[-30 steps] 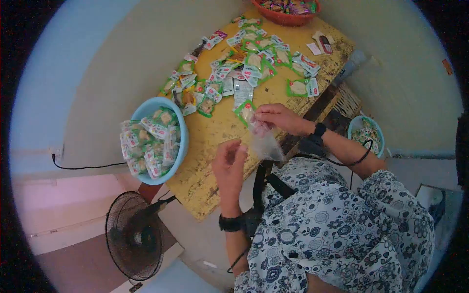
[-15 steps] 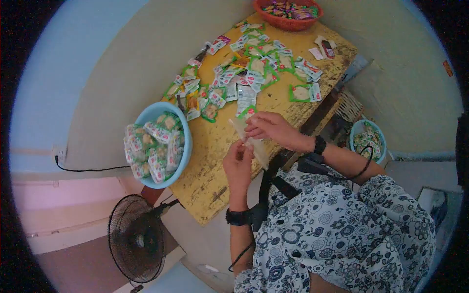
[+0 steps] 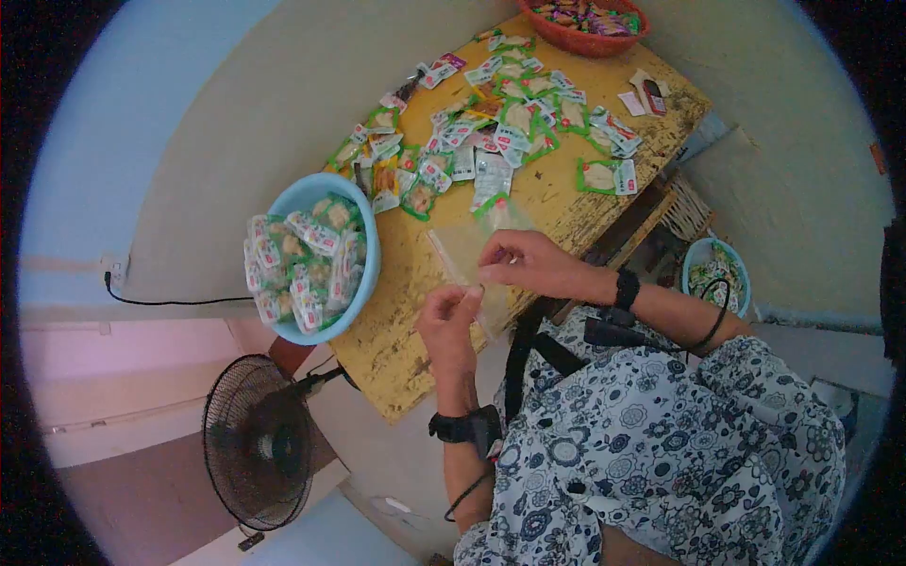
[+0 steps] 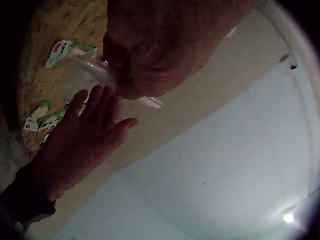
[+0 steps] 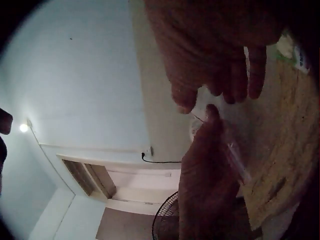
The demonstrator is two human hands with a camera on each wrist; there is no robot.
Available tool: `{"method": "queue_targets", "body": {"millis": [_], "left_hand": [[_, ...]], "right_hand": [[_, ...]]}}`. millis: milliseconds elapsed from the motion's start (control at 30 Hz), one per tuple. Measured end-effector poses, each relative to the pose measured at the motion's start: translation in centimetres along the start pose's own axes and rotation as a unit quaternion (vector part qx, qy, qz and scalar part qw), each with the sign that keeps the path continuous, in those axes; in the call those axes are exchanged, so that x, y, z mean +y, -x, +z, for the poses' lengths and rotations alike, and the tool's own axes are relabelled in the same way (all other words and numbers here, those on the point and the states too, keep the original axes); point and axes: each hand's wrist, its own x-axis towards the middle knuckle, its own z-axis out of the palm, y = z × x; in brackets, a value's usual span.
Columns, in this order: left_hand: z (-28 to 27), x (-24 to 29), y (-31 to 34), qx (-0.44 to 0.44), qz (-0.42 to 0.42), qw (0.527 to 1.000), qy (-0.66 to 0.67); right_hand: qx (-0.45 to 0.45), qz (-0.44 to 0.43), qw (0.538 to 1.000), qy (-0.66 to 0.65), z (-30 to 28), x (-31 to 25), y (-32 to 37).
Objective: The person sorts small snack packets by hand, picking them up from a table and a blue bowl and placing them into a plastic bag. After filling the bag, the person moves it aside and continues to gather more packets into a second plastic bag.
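A clear plastic bag (image 3: 453, 247) is spread over the near side of the yellow table, one edge toward the left. My left hand (image 3: 448, 321) pinches it between thumb and fingers. My right hand (image 3: 536, 262) is close beside the left, its fingers at the bag. In the left wrist view, the right hand (image 4: 82, 135) shows straight fingers with its thumb spread away. The right wrist view shows the left hand (image 5: 207, 170) below, thumb raised at the bag's edge. Just beyond the bag lies a green-and-white food packet (image 3: 493, 206).
Several small snack packets (image 3: 519, 118) are scattered over the table (image 3: 396, 349). A blue basin (image 3: 370, 236) of filled bags stands at left, a red basin (image 3: 585, 40) of purple-wrapped pieces at the back. A fan (image 3: 260, 441) stands lower left; a blue bucket (image 3: 689, 269) is at right.
One second ago the right hand held the hanging bag and the left hand was apart from it. The left hand has moved in and taken hold, and the bag now lies spread wider.
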Motion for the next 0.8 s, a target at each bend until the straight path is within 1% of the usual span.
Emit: {"method": "queue_targets", "body": {"millis": [67, 100, 167, 200, 267, 300, 333, 400, 467, 500, 600, 667, 700, 800], "left_hand": [[0.4, 0.1, 0.1, -0.005, 0.010, 0.999, -0.036], [0.6, 0.0, 0.1, -0.015, 0.020, 0.999, -0.031], [0.8, -0.4, 0.1, -0.034, 0.040, 0.998, -0.022], [0.7, -0.3, 0.1, -0.037, 0.020, 0.999, -0.009], [0.4, -0.1, 0.2, -0.048, -0.020, 0.999, 0.018], [0.3, -0.2, 0.2, -0.059, -0.015, 0.998, 0.011], [0.1, -0.4, 0.2, -0.070, -0.011, 0.998, 0.005], [-0.1, -1.0, 0.1, -0.082, 0.005, 0.996, -0.029], [-0.2, -1.6, -0.1, -0.086, 0.029, 0.992, -0.082], [-0.2, -1.5, 0.0, -0.068, 0.029, 0.993, -0.094], [-0.1, -1.2, 0.1, -0.020, 0.034, 0.992, -0.122], [-0.1, -1.2, 0.1, -0.001, 0.044, 0.991, -0.129], [-0.1, -1.1, 0.1, -0.008, 0.042, 0.991, -0.129], [0.0, -1.1, 0.2, -0.032, 0.035, 0.992, -0.114]], "right_hand": [[-0.026, -0.035, 0.999, 0.006, 0.5, 0.8, -0.3], [-0.038, -0.053, 0.998, 0.009, 0.6, 0.7, -0.4], [-0.061, 0.002, 0.997, -0.052, 0.2, 0.2, -0.4], [-0.073, 0.030, 0.993, -0.083, 0.0, 0.1, -0.4], [-0.074, 0.017, 0.996, -0.054, -0.2, 1.2, -0.5], [-0.074, 0.010, 0.996, -0.038, -0.3, 1.4, -0.5], [-0.071, -0.028, 0.996, 0.040, -0.4, 1.5, -0.3], [-0.063, -0.104, 0.973, 0.196, -0.3, 1.4, 0.2], [-0.050, -0.101, 0.963, 0.243, 0.1, 0.7, 0.6], [-0.043, -0.100, 0.958, 0.267, 0.3, 0.5, 0.6], [-0.059, 0.034, 0.990, 0.124, 0.4, 0.3, 0.3], [-0.035, -0.004, 0.998, 0.051, 0.7, 1.5, 0.3], [-0.023, -0.024, 0.999, 0.015, 0.8, 1.6, 0.3], [-0.058, -0.037, 0.998, 0.010, 0.6, 1.5, 0.1]]}}
